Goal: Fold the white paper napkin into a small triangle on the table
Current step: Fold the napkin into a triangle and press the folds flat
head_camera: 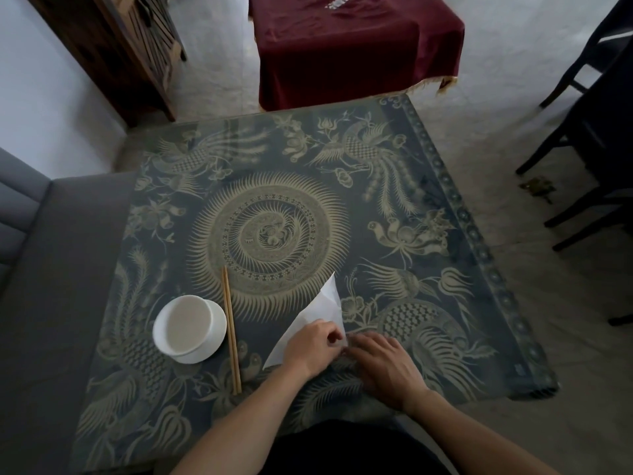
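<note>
The white paper napkin point(320, 308) lies near the table's front edge, folded into a long triangle with its tip pointing away from me. My left hand point(313, 344) rests on its near part and pinches its right corner with thumb and fingers. My right hand point(383, 366) lies palm down just to the right, its fingertips touching the same corner. The napkin's near edge is hidden under my left hand.
The table point(445, 269) has a dark patterned top. A white bowl on a saucer point(189, 329) stands at the front left, with a pair of wooden chopsticks point(231, 330) beside it. A red-draped stand point(356, 49) is beyond the table, dark chairs point(589, 138) to the right, a grey sofa point(44, 269) on the left.
</note>
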`<state>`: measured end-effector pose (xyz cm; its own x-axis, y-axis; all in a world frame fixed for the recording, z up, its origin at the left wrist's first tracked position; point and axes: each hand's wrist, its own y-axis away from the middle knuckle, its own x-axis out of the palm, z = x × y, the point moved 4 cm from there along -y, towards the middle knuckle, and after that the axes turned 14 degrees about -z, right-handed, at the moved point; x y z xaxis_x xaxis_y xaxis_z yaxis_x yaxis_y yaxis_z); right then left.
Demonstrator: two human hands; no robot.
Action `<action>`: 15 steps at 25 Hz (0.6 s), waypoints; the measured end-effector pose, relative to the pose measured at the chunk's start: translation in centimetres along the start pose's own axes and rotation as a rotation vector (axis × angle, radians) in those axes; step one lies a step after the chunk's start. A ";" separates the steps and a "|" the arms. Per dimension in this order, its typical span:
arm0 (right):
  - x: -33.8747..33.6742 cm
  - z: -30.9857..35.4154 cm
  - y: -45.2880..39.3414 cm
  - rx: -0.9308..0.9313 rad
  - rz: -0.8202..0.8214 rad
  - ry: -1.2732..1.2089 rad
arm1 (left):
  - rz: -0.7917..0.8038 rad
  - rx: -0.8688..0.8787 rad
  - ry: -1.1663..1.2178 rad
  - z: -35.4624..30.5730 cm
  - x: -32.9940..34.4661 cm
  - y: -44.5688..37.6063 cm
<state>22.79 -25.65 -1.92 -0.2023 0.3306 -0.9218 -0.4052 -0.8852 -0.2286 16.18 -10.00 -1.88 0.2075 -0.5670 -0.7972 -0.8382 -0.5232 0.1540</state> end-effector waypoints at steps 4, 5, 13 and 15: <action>-0.9 -2.4 -3.3 0.544 -0.111 -0.123 | -0.175 0.075 -0.006 2.1 -1.7 2.3; -0.8 -2.9 -4.7 0.695 -0.120 -0.190 | -0.246 0.103 -0.050 3.0 -2.4 3.0; 2.4 -5.3 -14.6 0.981 0.015 -0.482 | -0.250 0.265 -0.368 7.9 -3.2 7.6; 3.2 -5.3 -15.3 0.989 0.082 -0.467 | -0.234 0.276 -0.373 7.9 -2.9 8.0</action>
<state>33.05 -12.77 -3.04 -0.4943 0.5589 -0.6658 -0.8693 -0.3253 0.3722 4.92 -7.49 -2.91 0.2534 -0.1636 -0.9534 -0.9031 -0.3934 -0.1725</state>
